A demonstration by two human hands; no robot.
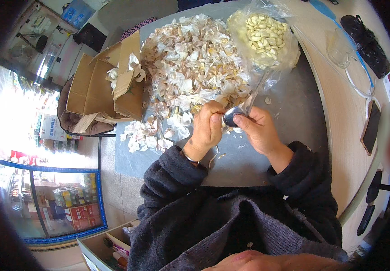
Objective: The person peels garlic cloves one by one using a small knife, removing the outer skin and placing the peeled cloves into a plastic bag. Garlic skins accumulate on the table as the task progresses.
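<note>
My right hand (261, 130) grips a metal spoon (234, 116), its thumb pressed on the bowl and the handle pointing up and away. Curled fingers of my left hand (208, 127) meet the edge of the spoon's bowl; anything inside them is hidden. Both hands are over the grey tabletop (235, 162). Just beyond them spreads a large heap of papery garlic skins (195, 61). Several garlic cloves in their skins (147, 135) lie left of my left hand. Past the spoon's handle is a clear plastic bag (239, 44) of peeled garlic cloves (266, 35).
An open cardboard box (96, 88) with garlic bulbs (113, 76) at its opening stands left of the heap. Along the right runs a pale wooden counter (330, 135) bearing a glass mug (339, 50), a black plastic bag (364, 45) and a phone (371, 127). An open drawer (93, 252) is at lower left.
</note>
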